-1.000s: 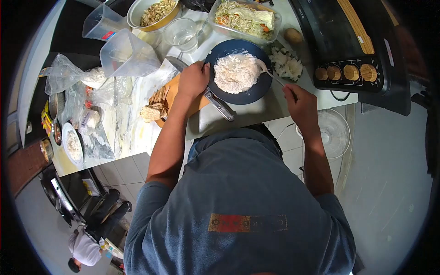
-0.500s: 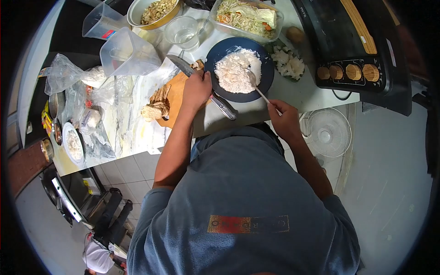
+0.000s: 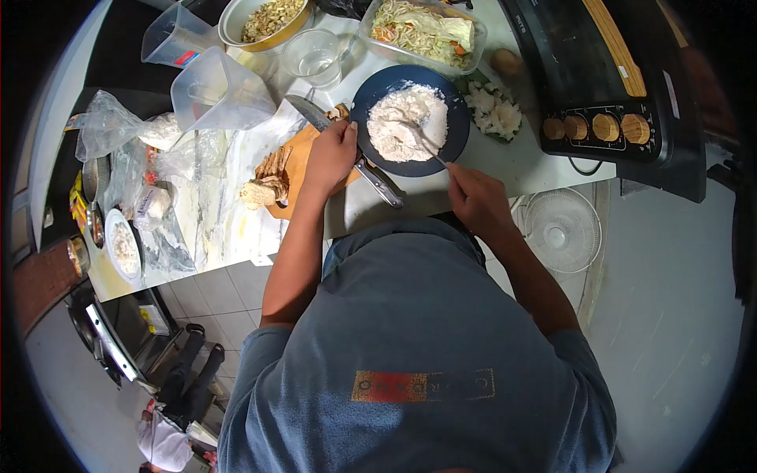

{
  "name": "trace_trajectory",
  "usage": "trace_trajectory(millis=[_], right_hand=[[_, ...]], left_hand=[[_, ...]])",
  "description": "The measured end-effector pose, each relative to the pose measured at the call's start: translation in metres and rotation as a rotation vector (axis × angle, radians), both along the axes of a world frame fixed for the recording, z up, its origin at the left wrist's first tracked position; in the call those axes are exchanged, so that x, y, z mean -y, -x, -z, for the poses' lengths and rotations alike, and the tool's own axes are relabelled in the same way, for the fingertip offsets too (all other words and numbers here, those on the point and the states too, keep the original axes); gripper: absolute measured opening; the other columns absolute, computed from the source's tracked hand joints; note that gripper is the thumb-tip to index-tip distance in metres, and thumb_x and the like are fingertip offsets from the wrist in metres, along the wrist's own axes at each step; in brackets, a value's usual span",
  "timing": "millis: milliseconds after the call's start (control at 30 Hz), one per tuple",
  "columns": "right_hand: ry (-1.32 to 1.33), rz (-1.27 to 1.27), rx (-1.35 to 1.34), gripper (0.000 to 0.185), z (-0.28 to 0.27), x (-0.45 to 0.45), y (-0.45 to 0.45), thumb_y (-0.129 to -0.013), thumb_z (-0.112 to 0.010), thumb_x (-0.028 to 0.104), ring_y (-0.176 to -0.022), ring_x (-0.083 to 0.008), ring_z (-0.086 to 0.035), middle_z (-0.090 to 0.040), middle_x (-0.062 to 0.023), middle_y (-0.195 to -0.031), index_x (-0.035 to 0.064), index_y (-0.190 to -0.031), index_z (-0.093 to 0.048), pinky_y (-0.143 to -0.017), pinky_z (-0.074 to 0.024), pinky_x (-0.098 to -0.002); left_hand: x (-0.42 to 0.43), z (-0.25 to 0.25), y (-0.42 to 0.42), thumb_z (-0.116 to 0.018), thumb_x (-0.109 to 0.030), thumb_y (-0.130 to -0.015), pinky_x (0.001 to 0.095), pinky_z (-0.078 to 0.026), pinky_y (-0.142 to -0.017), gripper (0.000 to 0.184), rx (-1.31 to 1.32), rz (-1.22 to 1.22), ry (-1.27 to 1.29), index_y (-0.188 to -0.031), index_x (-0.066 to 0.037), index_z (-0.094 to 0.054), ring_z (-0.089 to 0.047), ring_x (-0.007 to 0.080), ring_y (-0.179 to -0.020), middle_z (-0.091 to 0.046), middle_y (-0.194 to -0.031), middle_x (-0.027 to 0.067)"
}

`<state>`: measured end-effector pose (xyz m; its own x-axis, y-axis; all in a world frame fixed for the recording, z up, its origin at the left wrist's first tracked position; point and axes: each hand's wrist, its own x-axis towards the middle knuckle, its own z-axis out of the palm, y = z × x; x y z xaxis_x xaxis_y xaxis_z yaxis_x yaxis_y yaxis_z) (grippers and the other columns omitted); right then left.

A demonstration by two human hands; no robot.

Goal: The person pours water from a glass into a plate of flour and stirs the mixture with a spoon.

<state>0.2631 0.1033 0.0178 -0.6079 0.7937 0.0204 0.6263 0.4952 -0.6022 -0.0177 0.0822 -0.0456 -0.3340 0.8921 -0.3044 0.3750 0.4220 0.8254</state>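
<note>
A dark blue bowl holds a heap of whitish floury mixture. My right hand is closed on the handle of a spoon, whose head is sunk in the mixture. At the bowl's left rim, my left hand grips the edge with thumb and fingers. Beneath that hand lie a wooden cutting board and a knife, its blade pointing up and left. Sliced brown food rests on the board's left side.
Behind stand a clear cup, a noodle container and a yellow pot. Chopped white pieces lie beside an oven. Plastic jugs, bags and a white bowl are left. Another person is lower left.
The spoon and my right hand have swung left and toward the bowl's near side. The mixture has shifted shape. The other person at lower left has moved.
</note>
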Motion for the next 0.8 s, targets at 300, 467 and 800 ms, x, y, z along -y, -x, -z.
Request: trace_trajectory(millis=[300,467,800], right_hand=[[-0.181,0.065,-0.010,0.020,-0.002,-0.062,-0.018,-0.090,-0.061,0.006,-0.081,-0.0377,-0.065,-0.066,-0.0184,-0.090,0.0003,-0.109,-0.064,-0.070,-0.0528,-0.0459],[-0.137,-0.006,0.023,0.021,0.008,-0.086,-0.004,-0.091,-0.060,0.008,-0.083,-0.0387,-0.065,-0.067,-0.0189,-0.090,0.0043,-0.111,-0.066,-0.074,-0.0523,-0.0471],[-0.139,-0.214,0.000,0.027,-0.022,-0.076,-0.017,-0.090,-0.061,0.003,-0.079,-0.0341,-0.063,-0.063,-0.0152,-0.086,0.0043,-0.116,-0.066,-0.070,-0.0512,-0.0424]], left_hand=[[-0.012,-0.011,0.004,-0.052,-0.027,-0.100,0.0500,-0.048,-0.071,0.032,-0.222,0.062,-0.059,-0.091,0.001,-0.064,-0.062,0.0469,-0.081,-0.063,-0.081,0.0277],[-0.024,-0.010,0.010,-0.053,-0.027,-0.100,0.0486,-0.048,-0.070,0.032,-0.230,0.061,-0.114,-0.095,0.001,-0.066,-0.062,0.0460,-0.080,-0.063,-0.080,0.0272],[-0.025,-0.016,0.011,-0.053,-0.031,-0.100,0.0424,-0.050,-0.072,0.035,-0.091,0.022,-0.062,-0.101,0.001,-0.067,-0.064,0.0415,-0.076,-0.064,-0.079,0.0246]])
